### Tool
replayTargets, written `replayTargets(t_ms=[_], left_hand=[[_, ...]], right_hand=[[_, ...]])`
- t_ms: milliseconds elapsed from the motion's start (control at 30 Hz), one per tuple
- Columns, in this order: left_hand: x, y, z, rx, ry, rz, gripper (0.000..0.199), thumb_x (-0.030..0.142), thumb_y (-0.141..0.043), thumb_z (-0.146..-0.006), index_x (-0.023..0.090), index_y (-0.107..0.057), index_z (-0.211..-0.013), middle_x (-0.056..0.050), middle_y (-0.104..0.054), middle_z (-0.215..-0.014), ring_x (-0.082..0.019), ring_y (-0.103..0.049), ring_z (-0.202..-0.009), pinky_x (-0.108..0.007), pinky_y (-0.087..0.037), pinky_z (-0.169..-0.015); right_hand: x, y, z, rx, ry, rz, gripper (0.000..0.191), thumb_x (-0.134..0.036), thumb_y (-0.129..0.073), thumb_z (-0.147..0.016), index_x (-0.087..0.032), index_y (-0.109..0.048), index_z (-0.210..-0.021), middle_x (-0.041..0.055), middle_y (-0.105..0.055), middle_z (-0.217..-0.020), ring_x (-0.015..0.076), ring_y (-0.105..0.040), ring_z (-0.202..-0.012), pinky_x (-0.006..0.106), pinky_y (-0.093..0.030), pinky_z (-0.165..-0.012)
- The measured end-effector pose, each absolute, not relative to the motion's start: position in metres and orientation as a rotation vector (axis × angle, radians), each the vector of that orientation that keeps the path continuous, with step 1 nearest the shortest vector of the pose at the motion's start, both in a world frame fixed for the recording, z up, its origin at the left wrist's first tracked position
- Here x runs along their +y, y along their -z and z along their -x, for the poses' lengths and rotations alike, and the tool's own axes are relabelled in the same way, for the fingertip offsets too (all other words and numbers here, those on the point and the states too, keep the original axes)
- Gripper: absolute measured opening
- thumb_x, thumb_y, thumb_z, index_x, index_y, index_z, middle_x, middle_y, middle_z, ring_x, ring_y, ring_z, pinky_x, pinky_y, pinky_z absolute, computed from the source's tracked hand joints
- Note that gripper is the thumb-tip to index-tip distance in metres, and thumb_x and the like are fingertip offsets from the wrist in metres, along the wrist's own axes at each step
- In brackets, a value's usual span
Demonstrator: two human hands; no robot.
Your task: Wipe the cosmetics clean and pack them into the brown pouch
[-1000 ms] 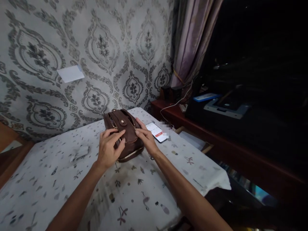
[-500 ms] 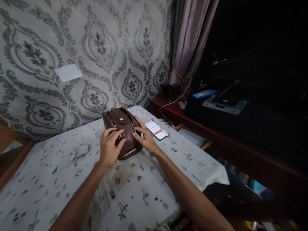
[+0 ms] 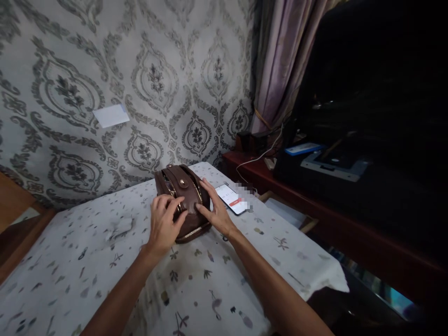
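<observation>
A brown leather bag [image 3: 190, 198] with gold zips and a round gold stud lies on a table with a patterned white cloth. Two zipped openings along its top gape slightly. My left hand [image 3: 164, 219] curls over the near left part of the bag, fingers bent and thumb close to them at the left zip. Whether a zip pull is between those fingers is hidden. My right hand [image 3: 217, 212] rests against the right side, its fingers stretched along the bag and the thumb apart on the top.
A lit phone [image 3: 231, 199] lies right of the bag. Beyond it stand a dark red desk [image 3: 255, 169] with a white cable [image 3: 261, 155] and an open drawer [image 3: 285, 212] below. A patterned wall [image 3: 115, 70] closes off the back. A wooden edge [image 3: 26, 242] borders the left.
The view has shifted, so everything sits a little lower and further right. My right hand's fingers have straightened away from the thumb. The left hand stays at the bag's left zip.
</observation>
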State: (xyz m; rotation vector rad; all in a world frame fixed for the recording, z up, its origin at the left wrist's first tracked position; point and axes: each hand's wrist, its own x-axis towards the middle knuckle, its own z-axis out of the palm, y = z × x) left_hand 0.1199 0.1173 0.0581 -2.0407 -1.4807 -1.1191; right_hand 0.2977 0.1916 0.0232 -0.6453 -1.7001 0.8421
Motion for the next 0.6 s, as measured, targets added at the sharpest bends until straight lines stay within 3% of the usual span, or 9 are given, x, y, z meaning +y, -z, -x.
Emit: replayTargets(t_ms=[133,300,433,600], left_hand=[[0.124,-0.052,-0.114,-1.596,1.319,2.002,0.047,0.032,-0.066,-0.089,0.024,-0.053,-0.133,-0.012,-0.051,-0.123,-0.029,-0.050,-0.122,-0.050,-0.045,-0.105],[0.151,-0.043,-0.100,-1.815,1.690,2.043,0.071,0.046,-0.058,-0.093,0.025,-0.026,-0.153,-0.017,-0.028,-0.158,-0.031,-0.024,-0.151,-0.055,-0.025,-0.123],[0.176,-0.040,-0.090,-1.943,1.815,2.069,0.080,0.051,-0.060,-0.091,0.025,-0.022,-0.157,-0.014,-0.015,-0.168,-0.031,-0.010,-0.157,-0.055,-0.013,-0.127],[0.199,-0.034,-0.079,-2.015,1.900,2.020,0.083,0.050,-0.062,-0.089,0.024,-0.022,-0.158,-0.015,-0.013,-0.169,-0.032,-0.008,-0.157,-0.056,-0.012,-0.126]], right_hand=[[0.208,-0.024,-0.294,-1.660,-0.912,0.709,0.072,-0.064,-0.057,-0.090,-0.028,-0.044,-0.151,0.0072,-0.036,-0.162,0.0239,-0.030,-0.151,0.047,-0.017,-0.126],[0.250,-0.045,-0.282,-1.716,-1.038,0.692,0.075,-0.072,-0.057,-0.085,-0.027,-0.053,-0.145,0.0075,-0.048,-0.155,0.0260,-0.041,-0.145,0.048,-0.024,-0.124],[0.283,-0.068,-0.269,-1.850,-1.118,0.705,0.082,-0.074,-0.065,-0.078,-0.024,-0.056,-0.142,0.0101,-0.050,-0.153,0.0287,-0.043,-0.144,0.049,-0.025,-0.124],[0.303,-0.080,-0.250,-1.991,-1.071,0.715,0.081,-0.072,-0.072,-0.072,-0.026,-0.061,-0.137,0.0072,-0.053,-0.150,0.0308,-0.042,-0.145,0.052,-0.025,-0.123]])
